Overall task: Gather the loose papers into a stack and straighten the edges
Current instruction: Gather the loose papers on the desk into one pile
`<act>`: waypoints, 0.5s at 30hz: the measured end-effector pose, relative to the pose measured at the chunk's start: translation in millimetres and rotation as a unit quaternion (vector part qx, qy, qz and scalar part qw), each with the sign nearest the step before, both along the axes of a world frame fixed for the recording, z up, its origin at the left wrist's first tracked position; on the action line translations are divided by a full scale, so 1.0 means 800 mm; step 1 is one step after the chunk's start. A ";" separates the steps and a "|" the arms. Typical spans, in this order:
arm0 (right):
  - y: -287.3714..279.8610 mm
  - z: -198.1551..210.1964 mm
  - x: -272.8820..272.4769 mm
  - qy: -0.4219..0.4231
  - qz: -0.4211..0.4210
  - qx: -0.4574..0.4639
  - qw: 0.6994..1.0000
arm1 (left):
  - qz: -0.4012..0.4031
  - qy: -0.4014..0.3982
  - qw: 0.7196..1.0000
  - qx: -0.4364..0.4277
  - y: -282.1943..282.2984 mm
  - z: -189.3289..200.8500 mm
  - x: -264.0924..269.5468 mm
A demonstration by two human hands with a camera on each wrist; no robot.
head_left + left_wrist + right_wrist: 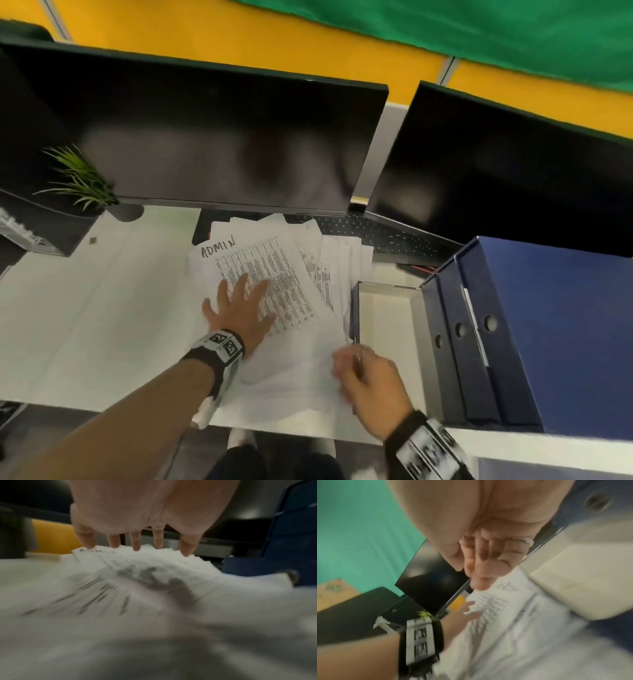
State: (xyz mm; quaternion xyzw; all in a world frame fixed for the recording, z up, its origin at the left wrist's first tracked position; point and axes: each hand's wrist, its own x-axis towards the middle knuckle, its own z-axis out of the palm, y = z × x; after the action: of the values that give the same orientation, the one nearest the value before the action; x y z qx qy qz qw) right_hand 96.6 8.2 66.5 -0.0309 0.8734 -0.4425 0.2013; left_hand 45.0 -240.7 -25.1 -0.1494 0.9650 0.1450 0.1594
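A loose pile of white papers (291, 274) lies fanned out in the middle of the white desk (102, 308). The top sheet carries a handwritten "ADMIN" and a printed table. My left hand (239, 308) lies flat on that top sheet with its fingers spread; in the left wrist view its fingertips (136, 546) press the papers (154, 574). My right hand (363, 373) is blurred at the pile's lower right edge, fingers curled. In the right wrist view its curled fingers (479, 568) touch the edge of the papers (505, 615); whether they hold a sheet is unclear.
Two dark monitors (205, 144) (496, 171) stand behind the pile, with a keyboard (376, 233) partly under the far sheets. An open cream-lined box (387, 315) and blue binders (548, 325) crowd the right side. A small potted plant (82, 185) sits far left.
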 end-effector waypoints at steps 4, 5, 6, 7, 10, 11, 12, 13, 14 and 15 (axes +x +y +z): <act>-0.088 -0.072 -0.077 -0.016 0.010 0.087 0.996 | -0.071 -0.095 0.993 -0.015 -0.022 -0.054 0.015; -0.097 -0.092 -0.089 -0.045 0.008 0.144 0.988 | -0.066 -0.096 0.993 -0.009 -0.026 -0.059 0.018; -0.101 -0.108 -0.097 -0.064 0.004 0.211 0.975 | -0.060 -0.093 0.994 -0.005 -0.030 -0.062 0.021; -0.100 -0.118 -0.102 -0.068 -0.005 0.267 0.961 | -0.058 -0.092 0.994 -0.003 -0.033 -0.063 0.022; -0.099 -0.129 -0.108 -0.066 -0.039 0.317 0.945 | -0.063 -0.090 0.994 0.000 -0.042 -0.063 0.024; -0.100 -0.130 -0.109 -0.071 -0.044 0.313 0.946 | -0.067 -0.089 0.994 -0.001 -0.046 -0.064 0.024; -0.102 -0.129 -0.109 -0.077 -0.043 0.307 0.947 | -0.071 -0.089 0.994 -0.002 -0.049 -0.066 0.024; -0.103 -0.131 -0.110 -0.077 -0.041 0.308 0.947 | -0.073 -0.089 0.993 0.000 -0.052 -0.068 0.023; -0.105 -0.131 -0.110 -0.075 -0.035 0.316 0.945 | -0.075 -0.090 0.993 0.004 -0.055 -0.069 0.023; -0.106 -0.131 -0.110 -0.071 -0.023 0.327 0.942 | -0.077 -0.092 0.993 0.007 -0.060 -0.069 0.024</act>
State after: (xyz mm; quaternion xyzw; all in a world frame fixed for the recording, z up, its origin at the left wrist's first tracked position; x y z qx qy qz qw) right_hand 8.8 -76.8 -38.2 0.0879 0.9539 -0.1382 0.2515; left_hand 63.8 -288.5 -80.2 -0.0863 0.9538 0.1244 0.2596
